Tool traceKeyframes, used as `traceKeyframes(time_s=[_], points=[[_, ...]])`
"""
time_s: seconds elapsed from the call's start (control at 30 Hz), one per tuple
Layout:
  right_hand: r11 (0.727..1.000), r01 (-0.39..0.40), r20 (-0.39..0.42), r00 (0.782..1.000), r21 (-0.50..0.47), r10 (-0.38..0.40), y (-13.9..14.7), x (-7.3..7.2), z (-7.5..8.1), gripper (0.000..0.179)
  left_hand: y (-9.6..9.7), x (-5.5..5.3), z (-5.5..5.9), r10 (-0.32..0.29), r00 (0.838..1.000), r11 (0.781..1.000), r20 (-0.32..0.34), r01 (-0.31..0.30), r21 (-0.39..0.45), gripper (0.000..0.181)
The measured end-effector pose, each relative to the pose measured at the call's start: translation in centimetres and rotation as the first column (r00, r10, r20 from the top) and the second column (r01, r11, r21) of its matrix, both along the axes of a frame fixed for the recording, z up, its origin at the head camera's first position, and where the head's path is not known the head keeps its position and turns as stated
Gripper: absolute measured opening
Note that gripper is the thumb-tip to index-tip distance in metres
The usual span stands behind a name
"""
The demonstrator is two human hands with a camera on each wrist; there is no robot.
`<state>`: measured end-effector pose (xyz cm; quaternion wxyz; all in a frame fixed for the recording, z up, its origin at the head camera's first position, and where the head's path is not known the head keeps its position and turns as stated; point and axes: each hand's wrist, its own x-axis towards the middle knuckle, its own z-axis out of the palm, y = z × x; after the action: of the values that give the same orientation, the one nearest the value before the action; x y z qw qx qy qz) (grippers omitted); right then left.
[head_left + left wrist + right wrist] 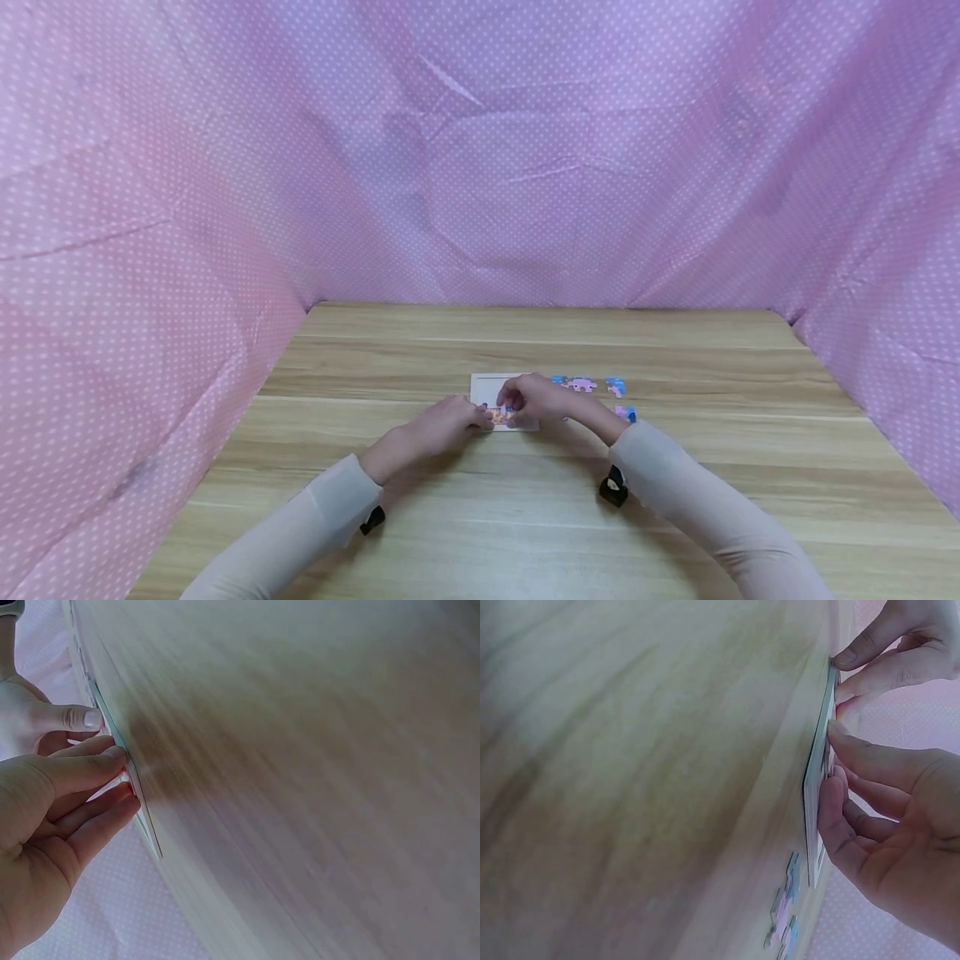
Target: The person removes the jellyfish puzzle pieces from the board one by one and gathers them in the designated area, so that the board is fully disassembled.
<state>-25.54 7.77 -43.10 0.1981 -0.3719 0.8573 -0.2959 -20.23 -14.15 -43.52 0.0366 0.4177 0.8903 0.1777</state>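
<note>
A white puzzle board point(485, 389) lies on the wooden table, with a few colourful puzzle pieces point(497, 415) along its near part. My left hand point(448, 419) reaches in from the left; its extended fingers point(105, 821) touch the board and pieces at the near left corner. Over the board's right side, my right hand point(538, 397) has thumb and curled fingers point(838, 817) down at a puzzle piece, which it seems to pinch. That piece is mostly hidden behind the fingers. Both hands are close together.
To the right of the board lie several loose puzzle pieces, among them a pink one point(582, 384), a blue one point(616, 386) and a pink-and-blue one point(626, 413). Pink dotted cloth point(480, 208) hangs around the table point(420, 333) at the back and sides.
</note>
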Motion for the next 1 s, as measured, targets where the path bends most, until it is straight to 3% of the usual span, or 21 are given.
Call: traceKeyframes(time_s=[0.37,0.67,1.0], points=[[1.0,-0.015,0.024,1.0,0.017,0.015,0.08,-0.07,-0.19,0.019,0.12,0.0,-0.03,0.003,1.0,1.0,0.0,-0.003,-0.015,0.021],[1.0,-0.01,0.048,0.999,-0.029,0.011,0.25,-0.22,-0.25,0.019,0.01,-0.35,-0.24,-0.016,1.0,0.999,-0.003,0.016,0.033,0.021],[0.995,0.089,0.103,0.991,-0.051,-0.083,0.47,-0.22,-0.19,0.019,0.21,-0.23,0.03,0.022,1.0,0.999,0.016,-0.022,0.032,0.016]])
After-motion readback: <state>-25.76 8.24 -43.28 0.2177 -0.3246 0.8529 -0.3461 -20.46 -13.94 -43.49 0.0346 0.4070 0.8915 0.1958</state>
